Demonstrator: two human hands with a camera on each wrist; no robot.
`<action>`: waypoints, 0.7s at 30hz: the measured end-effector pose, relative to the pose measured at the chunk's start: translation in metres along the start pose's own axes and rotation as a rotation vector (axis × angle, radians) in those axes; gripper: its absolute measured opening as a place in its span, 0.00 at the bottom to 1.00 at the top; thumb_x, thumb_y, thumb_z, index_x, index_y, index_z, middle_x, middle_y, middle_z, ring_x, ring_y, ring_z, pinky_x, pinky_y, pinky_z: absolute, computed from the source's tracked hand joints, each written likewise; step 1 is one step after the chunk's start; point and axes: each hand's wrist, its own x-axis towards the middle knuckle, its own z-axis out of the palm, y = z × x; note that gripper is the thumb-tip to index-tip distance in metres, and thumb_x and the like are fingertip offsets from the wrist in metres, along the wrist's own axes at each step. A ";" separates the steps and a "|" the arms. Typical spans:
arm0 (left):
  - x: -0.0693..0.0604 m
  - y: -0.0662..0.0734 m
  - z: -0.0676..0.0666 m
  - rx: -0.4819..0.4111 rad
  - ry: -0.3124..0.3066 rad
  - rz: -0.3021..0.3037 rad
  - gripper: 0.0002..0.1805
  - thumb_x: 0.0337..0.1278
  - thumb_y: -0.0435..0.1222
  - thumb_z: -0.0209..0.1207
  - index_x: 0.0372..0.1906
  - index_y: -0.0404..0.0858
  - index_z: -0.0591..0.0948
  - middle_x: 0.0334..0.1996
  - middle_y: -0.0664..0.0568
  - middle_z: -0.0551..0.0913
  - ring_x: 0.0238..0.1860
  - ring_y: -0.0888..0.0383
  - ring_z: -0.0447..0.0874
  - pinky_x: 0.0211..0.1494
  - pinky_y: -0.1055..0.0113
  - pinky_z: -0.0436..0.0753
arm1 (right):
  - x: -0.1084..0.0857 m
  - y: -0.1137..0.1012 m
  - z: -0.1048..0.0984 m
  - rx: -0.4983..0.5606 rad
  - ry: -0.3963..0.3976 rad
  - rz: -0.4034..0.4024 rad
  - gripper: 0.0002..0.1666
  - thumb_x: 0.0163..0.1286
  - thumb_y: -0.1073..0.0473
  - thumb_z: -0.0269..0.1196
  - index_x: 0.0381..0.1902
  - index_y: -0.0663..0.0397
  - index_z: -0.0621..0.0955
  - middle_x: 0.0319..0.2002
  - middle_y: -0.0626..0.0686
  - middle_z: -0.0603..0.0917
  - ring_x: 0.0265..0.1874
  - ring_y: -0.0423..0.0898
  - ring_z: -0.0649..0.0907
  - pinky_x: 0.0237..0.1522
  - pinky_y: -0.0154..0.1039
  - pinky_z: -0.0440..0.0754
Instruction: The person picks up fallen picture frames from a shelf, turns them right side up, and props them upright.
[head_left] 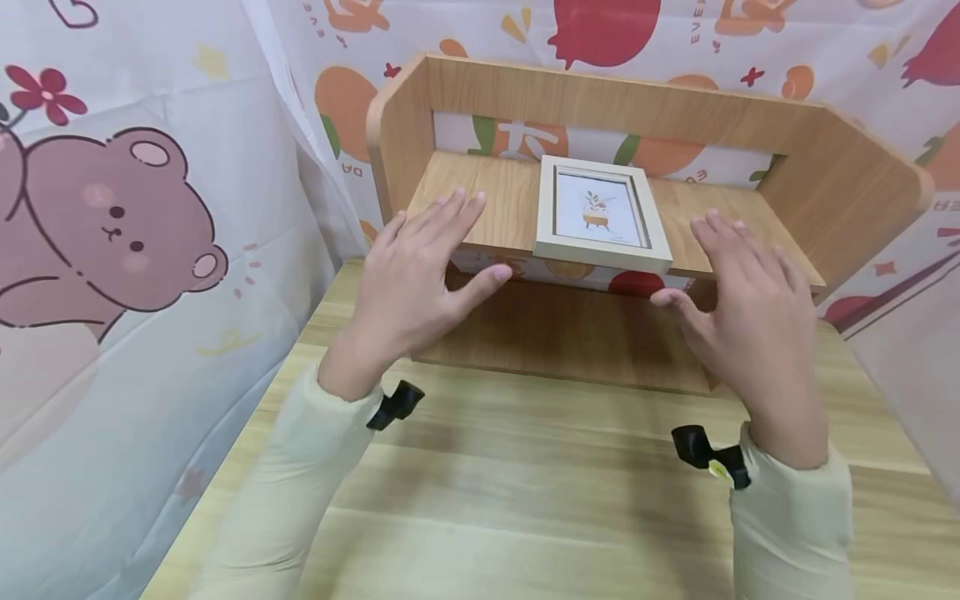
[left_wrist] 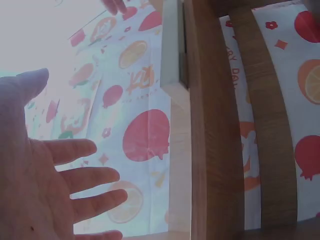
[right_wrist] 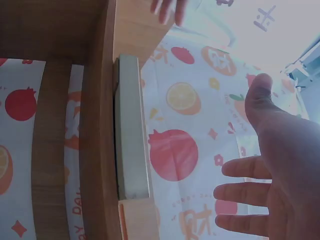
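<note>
A: Left hand and right hand — both empty, fingers extended, either side of the picture frame!
B: And that lies face up — mid-length along the upper shelf, right at its front edge.

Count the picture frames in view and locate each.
1: the picture frame lies on the upper wooden shelf board, between the left hand and right hand. Others may be hidden.

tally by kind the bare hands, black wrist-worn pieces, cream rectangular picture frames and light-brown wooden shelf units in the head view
Bare hands: 2, left hand and right hand
Black wrist-worn pieces: 2
Cream rectangular picture frame: 1
Light-brown wooden shelf unit: 1
Total: 6
</note>
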 end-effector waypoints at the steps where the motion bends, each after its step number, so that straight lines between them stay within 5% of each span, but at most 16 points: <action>1: 0.005 0.001 -0.001 -0.005 0.001 -0.004 0.41 0.60 0.64 0.50 0.75 0.53 0.58 0.73 0.52 0.61 0.74 0.51 0.61 0.75 0.47 0.53 | 0.004 0.000 0.000 -0.001 -0.004 0.003 0.49 0.61 0.25 0.53 0.71 0.49 0.66 0.69 0.56 0.69 0.68 0.59 0.69 0.68 0.61 0.59; 9: 0.042 0.011 -0.004 -0.029 -0.025 -0.002 0.44 0.60 0.65 0.48 0.76 0.51 0.53 0.75 0.54 0.58 0.76 0.58 0.55 0.75 0.50 0.54 | 0.028 0.000 0.005 -0.012 -0.069 0.055 0.45 0.64 0.36 0.61 0.73 0.48 0.63 0.69 0.58 0.69 0.65 0.63 0.71 0.61 0.64 0.62; 21: 0.083 0.012 0.011 -0.093 -0.163 -0.111 0.46 0.57 0.69 0.45 0.76 0.54 0.52 0.75 0.57 0.58 0.75 0.53 0.56 0.75 0.48 0.52 | 0.058 0.009 0.019 0.040 -0.236 0.149 0.48 0.66 0.26 0.46 0.74 0.49 0.61 0.69 0.61 0.68 0.64 0.67 0.70 0.60 0.65 0.60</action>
